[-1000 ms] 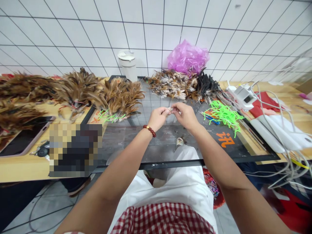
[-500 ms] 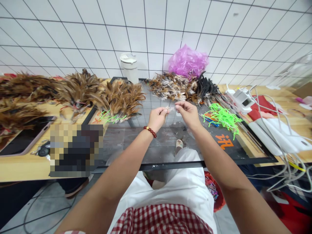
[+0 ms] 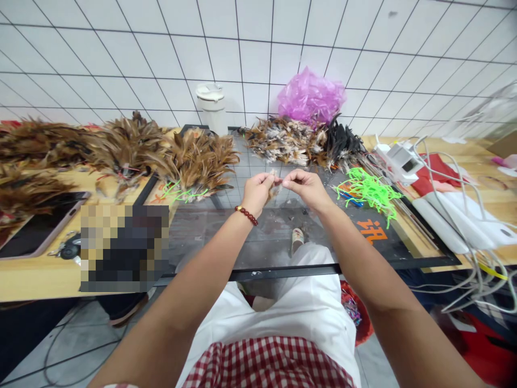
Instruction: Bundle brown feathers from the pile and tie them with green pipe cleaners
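Over the dark glass board [image 3: 242,237], my left hand [image 3: 257,193] pinches a small pale, fluffy feather [image 3: 274,188] between thumb and fingers. Close beside it, my right hand [image 3: 306,188] has its thumb and forefinger pressed together at the feather's right side; what lies in that pinch is too small to make out. Behind my hands lies a heap of mottled brown and white feathers [image 3: 278,141], with black feathers [image 3: 342,143] at its right end. Brown feathers [image 3: 197,161] with green ties are bunched to the left, and bright green cords [image 3: 369,191] lie to the right.
A white lidded cup [image 3: 212,108] and a pink plastic bag [image 3: 311,97] stand by the tiled wall. More feather bundles [image 3: 125,140] and a phone [image 3: 44,223] are at left. A white power adapter [image 3: 399,161] and tangled cables [image 3: 480,269] lie at right.
My right hand has moved slightly left, nearer my left hand. The feather shows lower between the hands, and the fingers have turned a little.
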`<state>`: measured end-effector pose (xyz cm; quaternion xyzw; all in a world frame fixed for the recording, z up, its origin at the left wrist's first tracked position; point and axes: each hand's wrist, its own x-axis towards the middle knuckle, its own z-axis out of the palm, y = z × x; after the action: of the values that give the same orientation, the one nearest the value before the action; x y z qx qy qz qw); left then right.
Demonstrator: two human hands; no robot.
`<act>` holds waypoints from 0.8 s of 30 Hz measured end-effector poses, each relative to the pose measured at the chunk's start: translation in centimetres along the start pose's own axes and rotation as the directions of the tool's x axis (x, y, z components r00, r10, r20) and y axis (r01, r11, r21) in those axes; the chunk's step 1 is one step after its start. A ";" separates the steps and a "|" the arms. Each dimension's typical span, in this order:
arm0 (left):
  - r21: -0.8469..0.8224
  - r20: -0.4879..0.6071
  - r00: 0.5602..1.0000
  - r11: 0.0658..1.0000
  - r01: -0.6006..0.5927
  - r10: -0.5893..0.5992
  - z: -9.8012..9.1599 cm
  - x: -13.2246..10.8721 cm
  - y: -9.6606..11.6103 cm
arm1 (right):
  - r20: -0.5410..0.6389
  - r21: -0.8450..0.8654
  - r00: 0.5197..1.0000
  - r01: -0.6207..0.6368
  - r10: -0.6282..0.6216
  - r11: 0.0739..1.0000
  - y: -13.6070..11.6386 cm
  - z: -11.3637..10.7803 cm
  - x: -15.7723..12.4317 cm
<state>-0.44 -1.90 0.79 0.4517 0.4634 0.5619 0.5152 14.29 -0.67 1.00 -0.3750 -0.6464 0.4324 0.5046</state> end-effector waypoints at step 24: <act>-0.074 0.324 0.945 0.995 0.068 -0.040 0.2 -0.7 0.3 | 0.103 0.230 0.991 -0.108 0.087 0.967 -0.3 0.2 -0.2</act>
<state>-0.26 -2.61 1.06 0.5023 0.3613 0.4853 0.6178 14.15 -1.03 1.20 -0.3237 -0.5940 0.5468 0.4933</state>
